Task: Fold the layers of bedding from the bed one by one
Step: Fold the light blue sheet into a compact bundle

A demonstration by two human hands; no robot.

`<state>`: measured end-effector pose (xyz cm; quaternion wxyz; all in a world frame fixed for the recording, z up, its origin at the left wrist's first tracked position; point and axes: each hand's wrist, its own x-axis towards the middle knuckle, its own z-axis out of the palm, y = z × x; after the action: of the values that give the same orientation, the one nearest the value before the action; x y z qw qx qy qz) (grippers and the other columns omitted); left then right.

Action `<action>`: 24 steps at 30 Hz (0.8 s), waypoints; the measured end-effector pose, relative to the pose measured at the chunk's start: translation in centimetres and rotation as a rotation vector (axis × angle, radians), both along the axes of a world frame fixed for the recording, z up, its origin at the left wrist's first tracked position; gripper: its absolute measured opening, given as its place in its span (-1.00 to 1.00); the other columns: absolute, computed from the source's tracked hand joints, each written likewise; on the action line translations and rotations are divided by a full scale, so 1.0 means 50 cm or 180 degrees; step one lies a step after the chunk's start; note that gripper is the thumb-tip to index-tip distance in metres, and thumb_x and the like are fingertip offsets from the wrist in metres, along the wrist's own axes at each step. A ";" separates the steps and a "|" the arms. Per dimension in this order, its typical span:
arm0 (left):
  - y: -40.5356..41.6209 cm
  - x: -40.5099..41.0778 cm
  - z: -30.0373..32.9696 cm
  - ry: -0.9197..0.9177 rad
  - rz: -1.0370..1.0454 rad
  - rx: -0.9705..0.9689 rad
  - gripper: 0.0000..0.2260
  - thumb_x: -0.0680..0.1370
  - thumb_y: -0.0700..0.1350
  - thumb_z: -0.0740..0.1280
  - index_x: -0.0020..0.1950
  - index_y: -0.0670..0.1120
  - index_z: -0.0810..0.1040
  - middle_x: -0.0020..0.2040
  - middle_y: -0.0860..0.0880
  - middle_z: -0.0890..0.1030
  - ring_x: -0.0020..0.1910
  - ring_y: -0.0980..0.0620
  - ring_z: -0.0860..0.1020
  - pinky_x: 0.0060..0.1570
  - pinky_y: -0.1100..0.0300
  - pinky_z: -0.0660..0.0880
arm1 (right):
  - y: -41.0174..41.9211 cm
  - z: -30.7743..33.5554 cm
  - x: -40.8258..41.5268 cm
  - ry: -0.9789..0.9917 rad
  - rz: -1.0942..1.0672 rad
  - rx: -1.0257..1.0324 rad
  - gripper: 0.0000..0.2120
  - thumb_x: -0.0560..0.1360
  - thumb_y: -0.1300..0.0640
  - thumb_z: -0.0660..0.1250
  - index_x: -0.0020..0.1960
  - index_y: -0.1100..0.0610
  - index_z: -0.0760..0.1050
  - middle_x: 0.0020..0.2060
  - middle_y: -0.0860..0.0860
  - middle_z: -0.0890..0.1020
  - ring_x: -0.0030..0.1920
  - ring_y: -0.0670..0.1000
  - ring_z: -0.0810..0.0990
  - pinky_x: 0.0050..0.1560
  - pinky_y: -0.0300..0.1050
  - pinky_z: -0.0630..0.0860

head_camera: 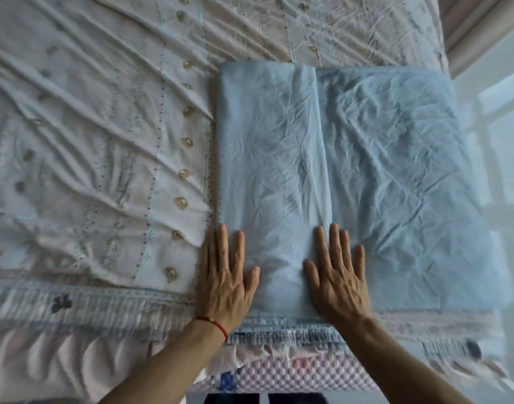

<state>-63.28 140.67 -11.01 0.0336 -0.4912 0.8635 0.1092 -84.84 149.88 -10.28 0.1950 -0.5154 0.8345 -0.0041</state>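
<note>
From the head camera I see a pale blue, crinkled cotton sheet folded into a thick rectangle, lying on the right part of the bed near its front edge. One folded flap covers the left portion of the rectangle, its edge running as a straight seam from the far side toward me. Under it lies a wrinkled cream bedspread with embroidered round motifs and dotted lines, spread over the rest of the bed; its gathered frill hangs over the near edge.

My left hand lies flat with fingers straight, resting on the near left corner of the blue sheet, the outer fingers over the sheet's left edge beside the bedspread. A thin red string bracelet circles that wrist. My right hand is also flat and spread, palm down on the flap near its right seam. Neither hand grasps anything; both press on the fabric.

Below the frill, a pink bubbled mattress side shows.
</note>
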 end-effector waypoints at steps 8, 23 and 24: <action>0.001 -0.016 -0.031 -0.0221 0.0154 0.0139 -0.29 0.61 0.23 0.07 0.64 -0.15 0.04 0.62 -0.30 -0.08 0.59 -0.36 -0.05 0.50 -0.27 0.15 | -0.015 -0.044 -0.001 -0.0006 0.0029 0.0403 -0.32 0.61 -0.27 -0.25 0.60 -0.08 -0.47 0.60 0.03 -0.41 0.58 0.03 -0.45 0.53 0.21 -0.43; -0.050 -0.016 0.001 -0.0386 -0.0091 0.0049 -0.29 0.51 0.24 0.13 0.54 -0.16 0.33 0.49 -0.27 0.33 0.38 -0.34 0.39 0.32 -0.21 0.37 | -0.020 -0.076 0.008 0.0075 0.0051 0.0243 -0.32 0.65 -0.18 -0.04 0.68 0.07 -0.09 0.65 0.18 -0.10 0.65 0.17 -0.14 0.55 0.32 -0.26; -0.071 -0.024 0.018 -0.0240 -0.0027 -0.0067 -0.37 0.50 0.21 0.16 0.44 -0.16 0.43 0.36 -0.24 0.43 0.24 -0.31 0.48 0.17 -0.17 0.47 | -0.018 -0.070 0.007 0.0045 0.0056 0.0222 -0.32 0.64 -0.18 -0.03 0.67 0.08 -0.06 0.65 0.18 -0.07 0.65 0.18 -0.11 0.55 0.33 -0.23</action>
<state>-64.47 137.14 -10.12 0.0614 -0.4917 0.8648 0.0813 -84.51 148.98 -13.78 0.2070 -0.5156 0.8309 0.0304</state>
